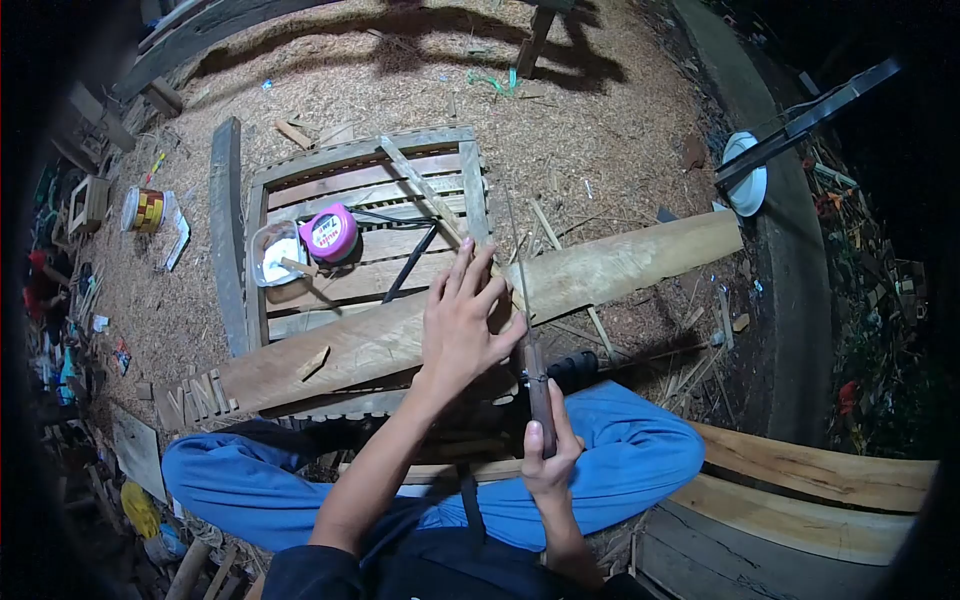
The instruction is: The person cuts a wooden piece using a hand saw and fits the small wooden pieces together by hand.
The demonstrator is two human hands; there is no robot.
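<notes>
Two-handed work at frame centre. Gripped in right hand, lower centre: handle of long-bladed tool, blade seen edge-on. Covered by left hand, fingers slightly parted: narrow strip over plank, centre; impossible to tell whether clasped. Left of centre, on slatted panel: pink tape measure beside plastic tub.

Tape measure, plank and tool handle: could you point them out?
Tape measure [333, 233]: head view, on its pink side.
Plank [620, 264]: head view, on its bare right half.
Tool handle [541, 400]: head view, on its exposed upper part.
</notes>
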